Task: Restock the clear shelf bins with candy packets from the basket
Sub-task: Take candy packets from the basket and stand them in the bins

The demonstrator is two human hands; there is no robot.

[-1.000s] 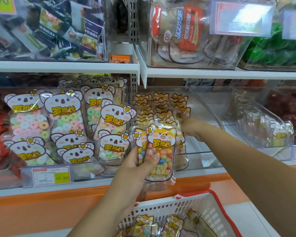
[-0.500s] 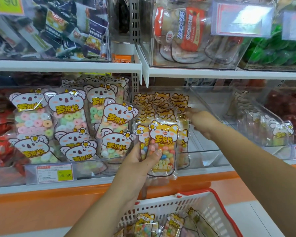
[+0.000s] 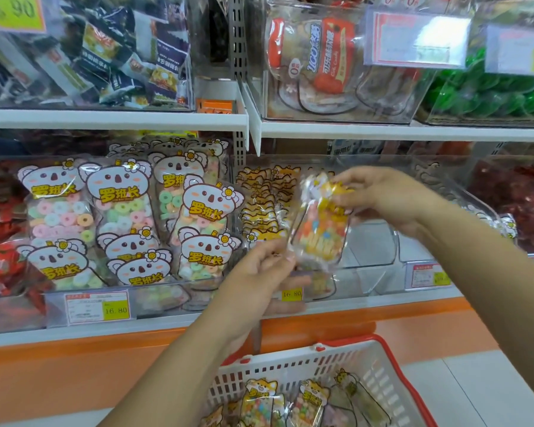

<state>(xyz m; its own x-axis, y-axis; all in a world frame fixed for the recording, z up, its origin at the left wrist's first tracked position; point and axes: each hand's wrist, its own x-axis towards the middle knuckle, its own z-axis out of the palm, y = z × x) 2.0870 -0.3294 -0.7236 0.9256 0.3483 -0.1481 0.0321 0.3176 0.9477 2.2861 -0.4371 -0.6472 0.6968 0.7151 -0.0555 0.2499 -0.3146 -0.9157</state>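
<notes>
Clear plastic candy packet (image 3: 319,224) with a yellow cartoon-cat header and multicoloured sweets, blurred, just right of centre in the frame. Hangs tilted in the air just in front of the clear plastic shelf bin (image 3: 379,254), not yet inside it. Gripped at the header by the right hand (image 3: 386,198), fingers curled round the top. Pinched at the lower left corner by the left hand (image 3: 259,269), as far as the blur allows.

Behind it, in the left part of that same bin: a standing row of matching cat packets (image 3: 261,211), packed front to back.

Lower centre, below the shelf edge: white slotted plastic basket (image 3: 290,362) with a red rim, holding several spare cat packets (image 3: 259,399) that lie loosely on one another.

Left of centre: a neighbouring clear bin crowded with koala-headed packets (image 3: 121,208) of pastel ring sweets.

Looks roughly midway through the job. One row already stands stocked and one packet is on its way in. Seemingly space for more to the right of the row, and stock left in the basket to fill it.
</notes>
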